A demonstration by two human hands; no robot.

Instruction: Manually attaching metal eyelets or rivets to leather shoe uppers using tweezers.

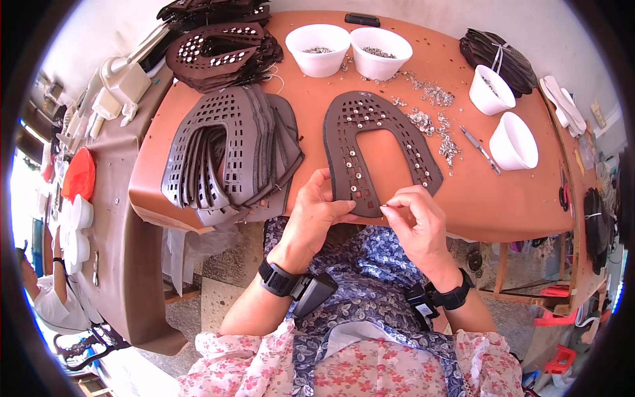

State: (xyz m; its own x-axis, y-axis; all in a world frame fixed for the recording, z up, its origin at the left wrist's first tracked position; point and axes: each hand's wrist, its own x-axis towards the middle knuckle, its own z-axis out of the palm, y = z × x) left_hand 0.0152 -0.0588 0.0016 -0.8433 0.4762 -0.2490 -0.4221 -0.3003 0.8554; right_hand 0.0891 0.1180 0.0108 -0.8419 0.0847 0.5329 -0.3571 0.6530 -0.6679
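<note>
A dark brown, U-shaped leather shoe upper (340,149) with rows of punched square holes lies near the table's front edge. Several round silver studs sit in its holes, on the curve and along both legs. My left hand (312,210) grips the end of its left leg, thumb on top and fingers underneath. Close by that same end, my right hand (420,221) pinches a tiny shiny piece between thumb and fingertips; it looks like a stud, though its shape is too small to make out. Loose silver studs (421,122) are scattered to the right of the upper.
To the left stands a thick stack of perforated uppers (241,142), with studded uppers (208,56) behind it. White cups (317,56) holding small metal bits stand at the back; another white cup (514,142) lies tipped at the right, near a pen (480,150).
</note>
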